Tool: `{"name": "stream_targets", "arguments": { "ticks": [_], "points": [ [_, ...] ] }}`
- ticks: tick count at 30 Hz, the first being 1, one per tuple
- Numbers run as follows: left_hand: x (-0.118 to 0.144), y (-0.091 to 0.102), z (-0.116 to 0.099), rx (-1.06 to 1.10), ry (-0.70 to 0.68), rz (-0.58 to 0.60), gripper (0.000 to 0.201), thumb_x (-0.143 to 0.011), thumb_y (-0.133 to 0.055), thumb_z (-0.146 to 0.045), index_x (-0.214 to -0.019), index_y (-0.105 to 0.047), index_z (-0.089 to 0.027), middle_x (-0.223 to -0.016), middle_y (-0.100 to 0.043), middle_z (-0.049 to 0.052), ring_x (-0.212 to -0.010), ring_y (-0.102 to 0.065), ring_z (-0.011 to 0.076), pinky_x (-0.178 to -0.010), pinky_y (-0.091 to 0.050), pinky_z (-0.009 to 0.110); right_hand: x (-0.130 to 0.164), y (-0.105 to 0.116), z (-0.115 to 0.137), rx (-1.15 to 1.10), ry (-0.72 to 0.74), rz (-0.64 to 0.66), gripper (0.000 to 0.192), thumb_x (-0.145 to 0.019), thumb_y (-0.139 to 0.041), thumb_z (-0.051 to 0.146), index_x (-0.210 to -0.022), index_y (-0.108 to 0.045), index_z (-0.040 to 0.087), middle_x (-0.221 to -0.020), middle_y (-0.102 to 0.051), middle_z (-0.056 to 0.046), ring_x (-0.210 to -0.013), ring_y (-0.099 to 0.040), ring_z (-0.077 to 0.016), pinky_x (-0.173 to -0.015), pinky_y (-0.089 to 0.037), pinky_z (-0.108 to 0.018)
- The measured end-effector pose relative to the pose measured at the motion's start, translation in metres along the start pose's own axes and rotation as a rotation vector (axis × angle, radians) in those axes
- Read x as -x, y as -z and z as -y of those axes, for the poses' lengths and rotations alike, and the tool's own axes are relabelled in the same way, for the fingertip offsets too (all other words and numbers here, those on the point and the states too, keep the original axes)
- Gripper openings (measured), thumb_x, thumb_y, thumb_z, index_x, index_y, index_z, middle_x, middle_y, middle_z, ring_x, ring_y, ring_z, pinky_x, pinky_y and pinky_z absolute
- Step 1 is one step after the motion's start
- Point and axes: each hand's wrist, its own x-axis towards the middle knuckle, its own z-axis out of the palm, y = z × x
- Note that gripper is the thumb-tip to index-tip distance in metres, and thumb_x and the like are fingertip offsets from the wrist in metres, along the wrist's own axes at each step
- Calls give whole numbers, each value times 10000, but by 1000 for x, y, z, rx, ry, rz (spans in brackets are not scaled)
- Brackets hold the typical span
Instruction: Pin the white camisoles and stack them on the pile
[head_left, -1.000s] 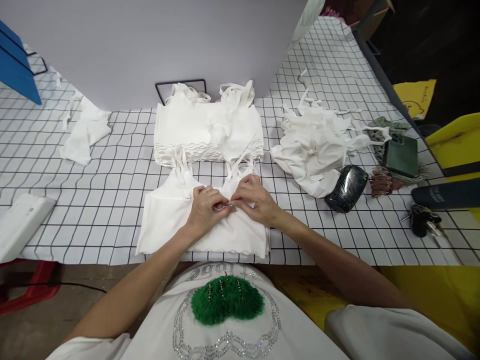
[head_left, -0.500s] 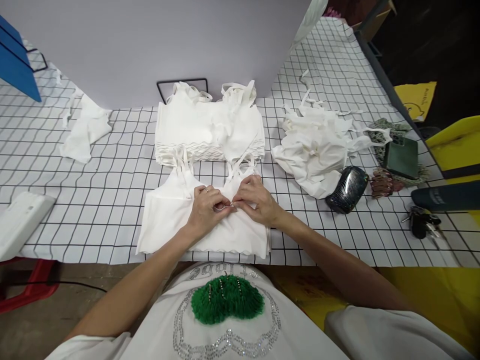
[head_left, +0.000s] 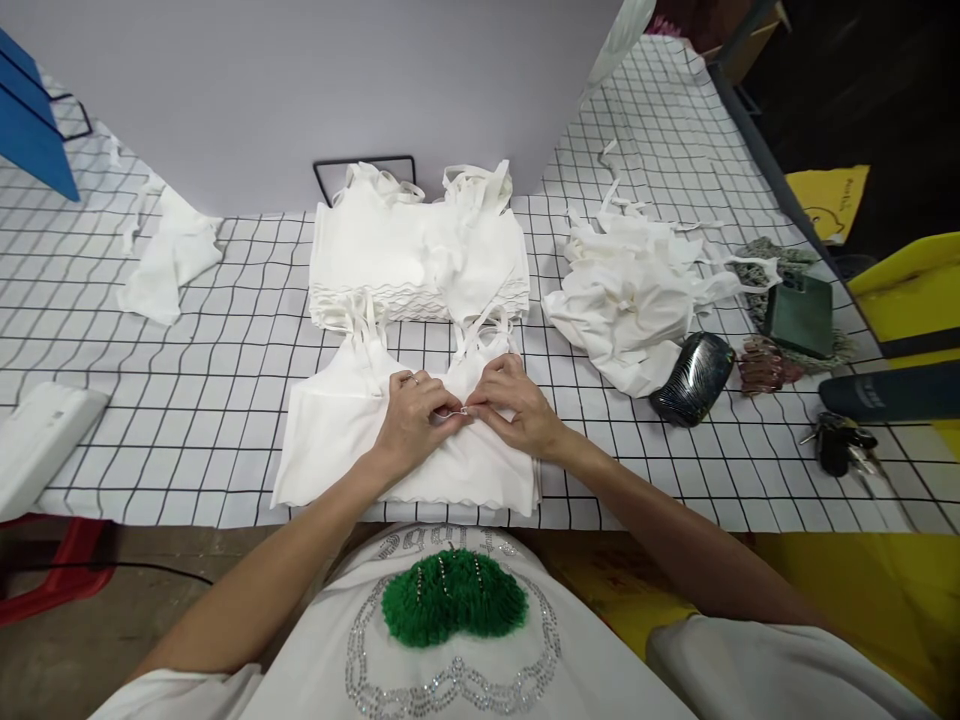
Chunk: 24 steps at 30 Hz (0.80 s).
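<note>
Over the last second, the position of the hands has remained nearly unchanged; only a slight shift of the view is apparent. The left hand (head_left: pixel 411 420) is narrowed to a pinch, thumb against fingers, on a thin white strand (head_left: pixel 451 413). The right hand (head_left: pixel 517 405) is likewise narrowed, its fingertips meeting those of the left hand at the strand; the exact form of the piece between them is too small to tell. The strand is located over the front white tops (head_left: pixel 330 440), which lie layered on the surface (head_left: pixel 645 480) nearest the person, straps pointing away. The rear stack (head_left: pixel 367 245) and the crumpled heap (head_left: pixel 622 300) have not moved. Work therefore remains confined to this one point.
</note>
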Motion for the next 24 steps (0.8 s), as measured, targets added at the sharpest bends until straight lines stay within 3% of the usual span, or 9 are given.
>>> {"name": "stream_targets", "arguments": {
  "ticks": [9,24],
  "points": [
    [1,-1,2,30,-78,-50,210,-854,-777,-282,-702,-664,-192,-626,-596,-33,-687,-536,157,-789,-326,361,2,-1,-2,3,-21,-29,151,-946,-602,208,-811,-669,216,-707,-628,-27,-892,-508,-237,-870,-383,-444],
    [1,-2,3,15,-40,-8,246,-891,-733,-349,-708,-649,-208,-623,-604,-33,-698,-550,164,-806,-348,371,2,-3,-2,-8,15,-68,129,-944,-614,192,-830,-672,213,-717,-648,-24,-872,-515,-226,-863,-401,-437]
  ]
}}
